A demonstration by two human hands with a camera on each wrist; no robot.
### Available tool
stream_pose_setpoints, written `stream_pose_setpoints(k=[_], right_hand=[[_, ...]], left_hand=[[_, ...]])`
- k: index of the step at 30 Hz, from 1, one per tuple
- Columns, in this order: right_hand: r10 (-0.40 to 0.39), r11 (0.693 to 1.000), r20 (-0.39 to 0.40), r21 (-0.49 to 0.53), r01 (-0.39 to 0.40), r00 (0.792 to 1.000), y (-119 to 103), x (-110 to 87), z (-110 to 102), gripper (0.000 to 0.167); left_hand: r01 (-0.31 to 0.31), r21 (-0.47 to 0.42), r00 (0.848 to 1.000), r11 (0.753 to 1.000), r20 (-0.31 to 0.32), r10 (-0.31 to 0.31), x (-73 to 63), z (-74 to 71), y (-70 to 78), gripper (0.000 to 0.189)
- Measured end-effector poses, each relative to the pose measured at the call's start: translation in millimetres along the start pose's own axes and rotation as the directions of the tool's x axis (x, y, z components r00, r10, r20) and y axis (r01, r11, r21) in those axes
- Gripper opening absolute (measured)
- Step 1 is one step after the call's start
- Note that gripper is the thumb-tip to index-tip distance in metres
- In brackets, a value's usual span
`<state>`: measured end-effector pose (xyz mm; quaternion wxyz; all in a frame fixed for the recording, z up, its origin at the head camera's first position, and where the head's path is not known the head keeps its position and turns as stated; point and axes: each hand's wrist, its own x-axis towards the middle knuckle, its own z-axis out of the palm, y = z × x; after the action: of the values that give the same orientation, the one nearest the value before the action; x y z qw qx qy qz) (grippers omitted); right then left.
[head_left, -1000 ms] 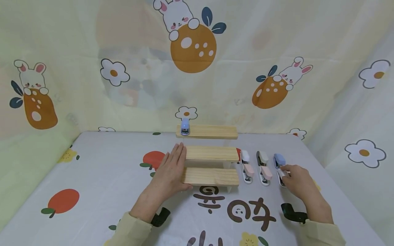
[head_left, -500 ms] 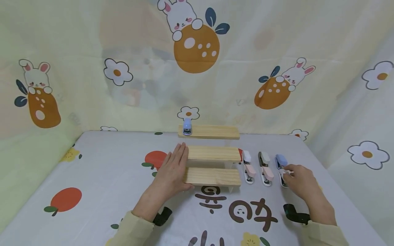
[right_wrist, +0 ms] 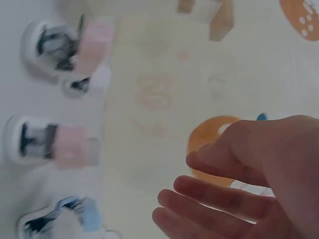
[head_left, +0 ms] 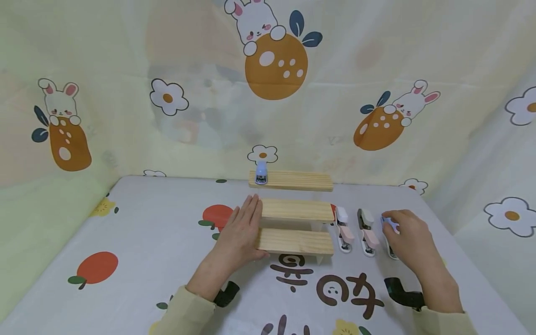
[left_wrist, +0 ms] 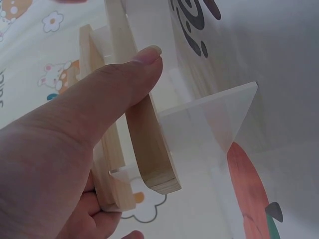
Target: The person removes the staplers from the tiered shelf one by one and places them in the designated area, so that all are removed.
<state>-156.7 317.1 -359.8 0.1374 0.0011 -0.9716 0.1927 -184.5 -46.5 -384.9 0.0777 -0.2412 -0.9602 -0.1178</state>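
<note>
A three-tier stand of light wooden boards has a small blue stapler (head_left: 261, 173) at the left end of its top board. My left hand (head_left: 240, 230) lies along the boards' left ends, fingers straight. Its thumb crosses the front board (left_wrist: 149, 144) in the left wrist view. Over on the right, my right hand (head_left: 408, 235) hovers by a second blue stapler (head_left: 392, 226), partly covering it. Below that, a white stapler (head_left: 392, 252) is mostly hidden by the hand. In the right wrist view, the bent fingers hold nothing.
Two pairs of staplers stand between the stand and my right hand: a white one (head_left: 341, 215) behind a pink one (head_left: 345, 233), and a grey one (head_left: 366, 217) behind another pink one (head_left: 370, 239). A printed curtain (head_left: 201, 130) closes off the back.
My right hand has moved forward, from the white stapler toward the blue one behind it. The left hand stays against the stand. The head view has swung slightly left.
</note>
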Motion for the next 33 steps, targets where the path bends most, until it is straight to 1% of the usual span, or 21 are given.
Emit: stream_pose_setpoints(k=[4, 9, 12, 19, 28, 33], right_hand=[[-0.041, 0.999, -0.044, 0.018, 0.042, 0.998, -17, 3.9, -7, 0.028], [-0.068, 0.997, -0.038, 0.023, 0.069, 0.997, -37, 10.3, -13, 0.027], [-0.096, 0.995, -0.049, 0.028, 0.097, 0.994, -48, 12.7, -15, 0.026], [-0.176, 0.982, -0.084, 0.049, 0.180, 0.981, -71, 17.9, -18, 0.026], [-0.255, 0.963, -0.086, 0.068, 0.261, 0.963, -96, 26.3, -16, 0.025], [-0.289, 0.951, -0.071, 0.092, 0.295, 0.955, -110, 32.4, -14, 0.026]], left_hand=[[0.002, 0.003, 1.000, 1.000, -0.005, -0.002, 0.1, 0.5, 0.1, 0.128], [0.001, 0.016, 1.000, 1.000, -0.013, -0.001, -0.4, 0.7, -0.4, 0.129], [-0.002, 0.016, 1.000, 1.000, -0.020, 0.003, -0.6, 1.3, -0.2, 0.129], [0.000, 0.007, 1.000, 1.000, -0.028, 0.000, -1.0, 1.6, 1.0, 0.130], [-0.007, 0.025, 1.000, 1.000, -0.029, 0.008, -0.9, 1.7, 0.8, 0.129], [-0.008, 0.019, 0.999, 1.000, -0.037, 0.009, -1.5, 0.9, 0.8, 0.129]])
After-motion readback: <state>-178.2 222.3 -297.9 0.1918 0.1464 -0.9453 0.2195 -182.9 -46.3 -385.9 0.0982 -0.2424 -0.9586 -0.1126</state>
